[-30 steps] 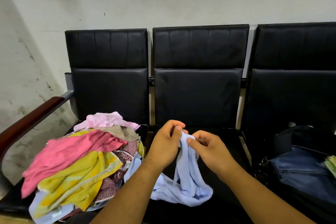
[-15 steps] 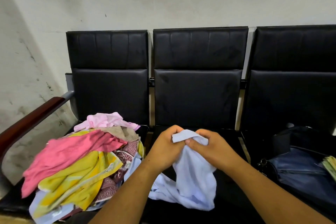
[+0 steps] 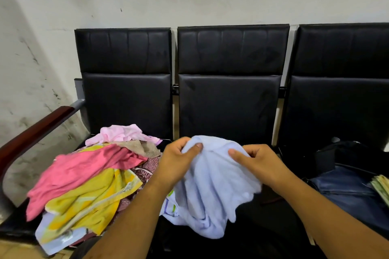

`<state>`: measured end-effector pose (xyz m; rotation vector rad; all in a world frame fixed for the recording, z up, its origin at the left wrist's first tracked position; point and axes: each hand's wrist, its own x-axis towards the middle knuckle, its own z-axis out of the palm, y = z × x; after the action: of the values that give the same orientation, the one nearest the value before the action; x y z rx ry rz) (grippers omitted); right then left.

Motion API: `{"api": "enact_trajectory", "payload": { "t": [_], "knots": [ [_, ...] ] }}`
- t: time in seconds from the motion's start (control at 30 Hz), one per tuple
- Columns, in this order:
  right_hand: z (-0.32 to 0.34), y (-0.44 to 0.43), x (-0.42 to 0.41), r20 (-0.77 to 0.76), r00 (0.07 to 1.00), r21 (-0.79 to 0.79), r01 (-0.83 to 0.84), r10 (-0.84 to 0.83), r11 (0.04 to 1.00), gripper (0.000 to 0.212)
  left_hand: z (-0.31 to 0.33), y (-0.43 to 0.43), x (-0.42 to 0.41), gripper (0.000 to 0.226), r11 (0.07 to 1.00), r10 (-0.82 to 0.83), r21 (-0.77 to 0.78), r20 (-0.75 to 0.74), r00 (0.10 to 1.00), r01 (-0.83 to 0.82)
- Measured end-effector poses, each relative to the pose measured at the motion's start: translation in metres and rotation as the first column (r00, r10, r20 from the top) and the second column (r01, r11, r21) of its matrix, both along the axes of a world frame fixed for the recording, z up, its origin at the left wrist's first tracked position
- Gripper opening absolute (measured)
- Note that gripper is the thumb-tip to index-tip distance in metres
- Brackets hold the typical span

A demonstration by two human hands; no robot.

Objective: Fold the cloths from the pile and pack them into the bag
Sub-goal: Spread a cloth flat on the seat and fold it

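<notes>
Head view: a light-blue towel (image 3: 212, 178) is pinched along its top edge by the left hand (image 3: 179, 163) and right hand (image 3: 255, 164) — spread between them, probably for folding.

Pinches the upper edge of a soft pale blue terry cloth (image 3: 212, 185) with the left hand (image 3: 176, 162), thumb flat on the near face and fingers curled behind. Grips the same edge a little apart with the right hand (image 3: 259, 164), thumb pointing inward, knuckles bent. Reaches in from the lower edge on two bare forearms, angled toward each other, wrists roughly level
</notes>
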<state>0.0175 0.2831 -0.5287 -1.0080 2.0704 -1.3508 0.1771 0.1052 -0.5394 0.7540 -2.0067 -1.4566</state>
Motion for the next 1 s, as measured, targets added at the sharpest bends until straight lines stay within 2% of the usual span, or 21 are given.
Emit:
{"api": "enact_trajectory", "payload": {
  "t": [0.1,0.2,0.23,0.33,0.37,0.43,0.5,0.53,0.6,0.63,0.73,0.83,0.9,0.93,1.0],
  "knots": [
    [-0.006,0.011,-0.013,-0.008,0.992,0.108,-0.122,0.124,0.987,0.020,0.002,-0.014,0.010,0.015,0.987,0.148,0.072,-0.016,0.989,-0.146],
    [-0.019,0.015,-0.016,-0.013,0.994,0.138,-0.108,0.111,0.984,0.009,0.005,-0.020,0.015,0.017,0.984,0.125,0.128,0.004,0.992,-0.125],
    [-0.023,0.013,-0.013,0.003,0.994,0.134,-0.111,0.112,0.985,0.017,0.008,-0.018,0.013,0.016,0.985,0.085,0.152,0.018,0.996,-0.087],
    [-0.035,-0.002,0.005,-0.030,0.986,0.156,-0.160,0.166,0.975,0.075,0.023,0.001,0.009,0.011,0.985,-0.090,0.148,0.038,0.995,0.083],
    [-0.037,-0.008,0.010,-0.053,0.977,0.138,-0.200,0.208,0.970,0.083,0.031,0.009,0.009,0.014,0.981,-0.146,0.134,0.038,0.988,0.140],
    [-0.038,-0.018,0.020,-0.080,0.961,0.093,-0.257,0.264,0.962,0.075,0.038,0.016,0.008,0.015,0.966,-0.232,0.132,0.052,0.971,0.224],
    [-0.037,-0.025,0.027,-0.040,0.977,0.074,-0.207,0.210,0.976,0.057,0.045,0.023,0.004,0.017,0.947,-0.276,0.178,0.014,0.961,0.269],
    [-0.038,-0.026,0.029,-0.007,0.987,0.066,-0.162,0.163,0.985,0.049,0.044,0.023,0.003,0.018,0.942,-0.234,0.236,-0.048,0.971,0.239],
    [-0.040,-0.026,0.027,0.039,0.993,0.041,-0.113,0.112,0.993,0.033,0.046,0.021,-0.006,0.018,0.884,-0.062,0.448,-0.178,0.982,0.137],
    [-0.041,-0.025,0.025,0.046,0.992,0.035,-0.118,0.117,0.992,0.027,0.045,0.019,-0.005,0.023,0.867,-0.038,0.480,-0.209,0.977,0.136],
    [-0.043,-0.016,0.015,0.064,0.992,0.025,-0.107,0.106,0.994,0.040,0.044,0.010,-0.001,0.024,0.892,0.017,0.448,-0.145,0.989,0.051],
    [-0.040,-0.010,0.009,0.114,0.993,-0.038,0.025,-0.020,0.999,0.034,0.035,-0.001,0.003,0.021,0.914,0.104,0.396,-0.010,0.995,-0.091],
    [-0.037,-0.008,0.006,0.153,0.978,-0.068,0.151,-0.139,0.986,0.024,0.032,0.001,0.007,0.026,0.937,0.079,0.339,0.020,0.997,-0.081],
    [-0.036,-0.006,0.005,0.170,0.970,-0.038,0.181,-0.172,0.983,0.021,0.028,0.001,0.008,0.027,0.942,0.066,0.328,0.035,0.997,-0.074],
    [-0.035,-0.002,0.003,0.193,0.967,0.087,0.152,-0.167,0.984,0.035,0.024,0.003,0.007,0.027,0.948,0.047,0.312,0.054,0.997,-0.062]
  ]
}}
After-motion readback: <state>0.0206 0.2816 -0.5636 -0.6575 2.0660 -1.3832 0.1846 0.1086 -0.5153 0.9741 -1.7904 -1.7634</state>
